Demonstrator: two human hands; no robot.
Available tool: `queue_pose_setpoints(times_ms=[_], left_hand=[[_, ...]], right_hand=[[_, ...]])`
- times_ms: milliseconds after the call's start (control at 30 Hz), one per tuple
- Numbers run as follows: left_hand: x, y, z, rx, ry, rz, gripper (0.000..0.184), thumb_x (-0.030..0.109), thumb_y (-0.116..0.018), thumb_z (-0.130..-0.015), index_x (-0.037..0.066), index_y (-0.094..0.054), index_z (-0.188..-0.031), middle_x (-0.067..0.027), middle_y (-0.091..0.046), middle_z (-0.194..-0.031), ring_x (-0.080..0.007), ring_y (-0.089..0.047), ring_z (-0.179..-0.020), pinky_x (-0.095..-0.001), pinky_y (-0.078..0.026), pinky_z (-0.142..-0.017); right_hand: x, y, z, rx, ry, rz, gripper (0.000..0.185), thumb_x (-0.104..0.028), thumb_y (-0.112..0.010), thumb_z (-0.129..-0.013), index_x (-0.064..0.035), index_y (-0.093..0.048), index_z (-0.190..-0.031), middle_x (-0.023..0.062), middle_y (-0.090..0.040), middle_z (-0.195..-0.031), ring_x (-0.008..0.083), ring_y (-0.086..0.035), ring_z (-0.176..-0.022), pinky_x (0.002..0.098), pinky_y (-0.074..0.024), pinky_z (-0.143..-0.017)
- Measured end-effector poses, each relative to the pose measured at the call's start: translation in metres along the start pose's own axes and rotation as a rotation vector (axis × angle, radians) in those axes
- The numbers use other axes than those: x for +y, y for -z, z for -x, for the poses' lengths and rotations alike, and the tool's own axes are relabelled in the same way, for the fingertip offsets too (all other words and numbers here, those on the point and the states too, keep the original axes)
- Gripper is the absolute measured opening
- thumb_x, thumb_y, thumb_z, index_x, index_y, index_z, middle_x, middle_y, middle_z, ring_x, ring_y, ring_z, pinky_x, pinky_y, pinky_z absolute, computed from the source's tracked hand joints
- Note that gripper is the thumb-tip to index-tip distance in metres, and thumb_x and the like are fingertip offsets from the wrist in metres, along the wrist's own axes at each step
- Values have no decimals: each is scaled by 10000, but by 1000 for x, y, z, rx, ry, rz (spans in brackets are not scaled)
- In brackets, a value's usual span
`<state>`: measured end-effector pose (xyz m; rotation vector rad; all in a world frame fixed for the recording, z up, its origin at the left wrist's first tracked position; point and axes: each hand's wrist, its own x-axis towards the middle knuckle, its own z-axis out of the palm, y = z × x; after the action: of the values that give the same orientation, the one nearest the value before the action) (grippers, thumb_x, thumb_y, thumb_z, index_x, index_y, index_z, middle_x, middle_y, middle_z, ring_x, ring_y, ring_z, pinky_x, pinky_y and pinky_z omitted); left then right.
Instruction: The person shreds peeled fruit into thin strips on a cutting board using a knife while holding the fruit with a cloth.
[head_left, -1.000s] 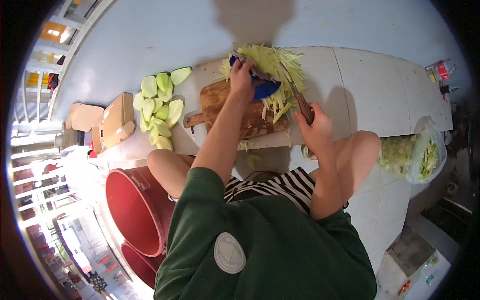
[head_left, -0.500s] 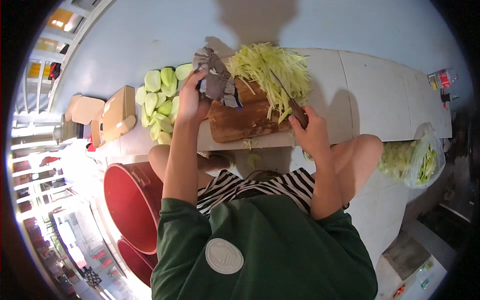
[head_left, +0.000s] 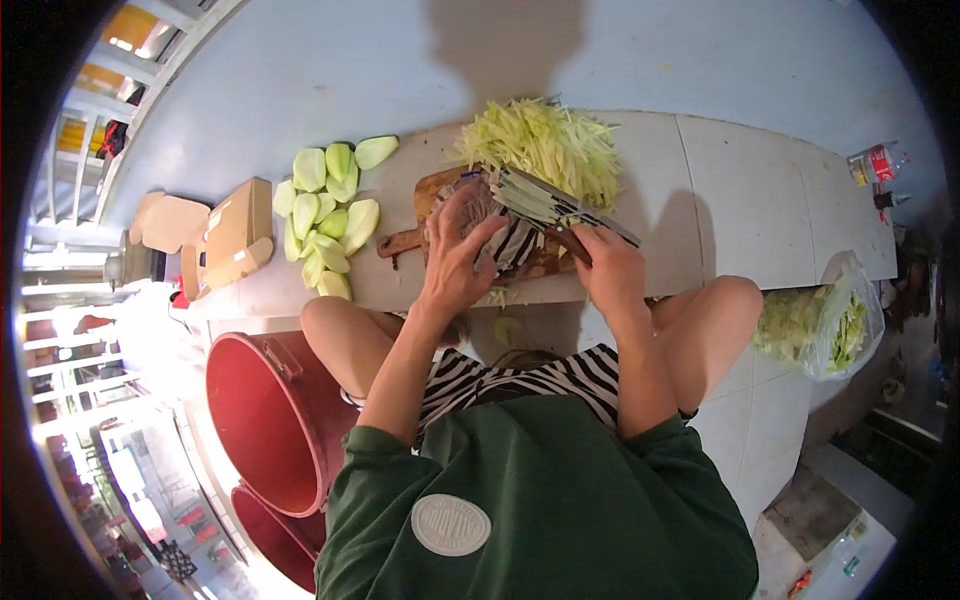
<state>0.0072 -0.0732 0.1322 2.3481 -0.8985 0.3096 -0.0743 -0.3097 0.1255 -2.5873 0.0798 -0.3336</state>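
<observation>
On the wooden cutting board (head_left: 432,190) lies a crumpled grey cloth (head_left: 512,243) with a bit of blue at its edge. My left hand (head_left: 458,255) rests on the cloth's left side, fingers spread and thumb apart. My right hand (head_left: 607,268) is closed around the dark handle of a knife (head_left: 560,205). Its broad blade slants up and left over the board and the cloth, with pale streaks across it that I cannot make out. Just behind the blade is a heap of pale green shredded strips (head_left: 545,140). The cloth and hands cover much of the board.
Peeled pale green pieces (head_left: 325,215) lie left of the board, near an open cardboard box (head_left: 237,232). Red buckets (head_left: 265,420) stand at lower left. A plastic bag of green strips (head_left: 815,325) and a bottle (head_left: 875,162) are on the right. A wall runs behind the counter.
The grey cloth has come down from my raised left hand onto the board, and that hand's fingers have spread. My right hand has turned the knife, so its broad blade shows above the cloth.
</observation>
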Motion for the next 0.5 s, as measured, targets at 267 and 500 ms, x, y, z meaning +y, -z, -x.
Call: queue_pose_setpoints(times_ms=[267,500], left_hand=[[0,-17,-40,-237,-130,-67,707,31,-654,-643,332,-643,-1282,-133,-312,-1551,-438,-300,-1379,-572,-278,-1129],[-26,-42,-86,-328,-165,-172,808,64,-693,-649,429,-594,-1362,-103,-284,-1587,-426,-308,-1385,-578,-271,-1144]], right_hand=[[3,7,-1,28,0,21,445,-91,-777,-720,-144,-657,-1145,59,-649,-965,273,-666,-924,410,-547,-777],[8,9,0,130,-55,7,443,-68,-780,-717,-166,-696,-1141,63,-686,-987,306,-678,-865,416,-553,-735]])
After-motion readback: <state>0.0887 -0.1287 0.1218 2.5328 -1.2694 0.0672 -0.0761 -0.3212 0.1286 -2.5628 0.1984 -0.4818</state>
